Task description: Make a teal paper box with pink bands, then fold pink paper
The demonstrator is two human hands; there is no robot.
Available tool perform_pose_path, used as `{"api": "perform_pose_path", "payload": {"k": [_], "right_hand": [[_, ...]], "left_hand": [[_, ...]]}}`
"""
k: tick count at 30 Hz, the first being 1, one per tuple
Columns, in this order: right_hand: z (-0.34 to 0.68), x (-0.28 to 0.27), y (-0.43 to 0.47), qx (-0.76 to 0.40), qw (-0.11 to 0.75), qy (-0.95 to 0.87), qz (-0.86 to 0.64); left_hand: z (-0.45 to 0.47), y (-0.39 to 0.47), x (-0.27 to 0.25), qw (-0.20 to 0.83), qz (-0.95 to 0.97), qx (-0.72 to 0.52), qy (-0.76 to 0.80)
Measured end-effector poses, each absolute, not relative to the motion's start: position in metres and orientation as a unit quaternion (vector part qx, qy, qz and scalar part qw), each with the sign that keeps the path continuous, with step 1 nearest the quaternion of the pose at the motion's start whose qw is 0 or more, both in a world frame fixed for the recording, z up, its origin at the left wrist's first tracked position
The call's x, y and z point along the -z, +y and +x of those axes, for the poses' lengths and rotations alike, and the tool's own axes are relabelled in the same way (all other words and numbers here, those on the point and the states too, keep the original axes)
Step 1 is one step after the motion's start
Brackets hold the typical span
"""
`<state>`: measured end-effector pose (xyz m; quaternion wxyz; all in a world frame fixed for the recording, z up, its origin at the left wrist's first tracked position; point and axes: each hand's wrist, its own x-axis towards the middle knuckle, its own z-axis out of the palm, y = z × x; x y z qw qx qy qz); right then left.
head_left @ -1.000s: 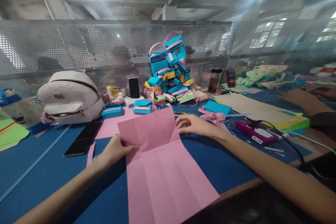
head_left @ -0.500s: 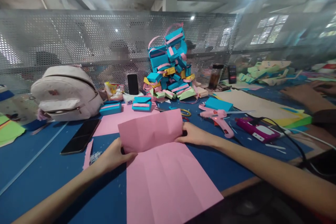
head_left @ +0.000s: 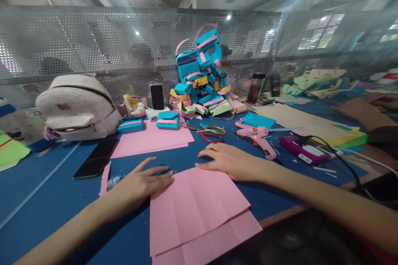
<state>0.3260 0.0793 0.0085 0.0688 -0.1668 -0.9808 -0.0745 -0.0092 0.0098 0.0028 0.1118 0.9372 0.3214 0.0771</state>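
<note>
A creased sheet of pink paper point(head_left: 199, 211) lies in front of me, its far part folded over toward me so that a strip of the lower layer shows at the near edge. My left hand point(head_left: 144, 182) rests with fingers apart on the fold's far left corner. On the far right corner lies my right hand point(head_left: 225, 159), palm down, its fingers stretched over the folded edge. Beyond my hands, scissors point(head_left: 213, 132) with red and yellow handles lie near a flat pink sheet point(head_left: 149, 143).
A pink glue gun point(head_left: 258, 136) and a purple power strip point(head_left: 304, 149) with cables lie right. Left are a black phone point(head_left: 96, 159) and a white backpack point(head_left: 77, 107). Small blue paper bags point(head_left: 189, 70) are piled at the back. Another person's hands point(head_left: 357, 109) work far right.
The far part of the pink paper, raised before, has come down toward me onto the lower part. Both hands have gone from gripping its edges to lying on the fold.
</note>
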Motion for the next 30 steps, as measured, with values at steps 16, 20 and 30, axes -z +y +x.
{"api": "perform_pose_path", "payload": {"k": [16,20,30], "right_hand": [[0.316,-0.064,0.015,-0.124,0.212,-0.933,-0.263],[0.295,-0.087,0.017,-0.069,0.265,-0.906,-0.323],[0.304,-0.091,0.081,-0.303,0.312,-0.839,-0.327]], "left_hand": [[0.017,0.024,-0.045,0.186,0.833,-0.253,0.455],[0.039,0.037,-0.062,0.251,0.798,-0.266,0.479],[0.013,0.049,-0.076,0.302,0.776,-0.090,0.546]]}}
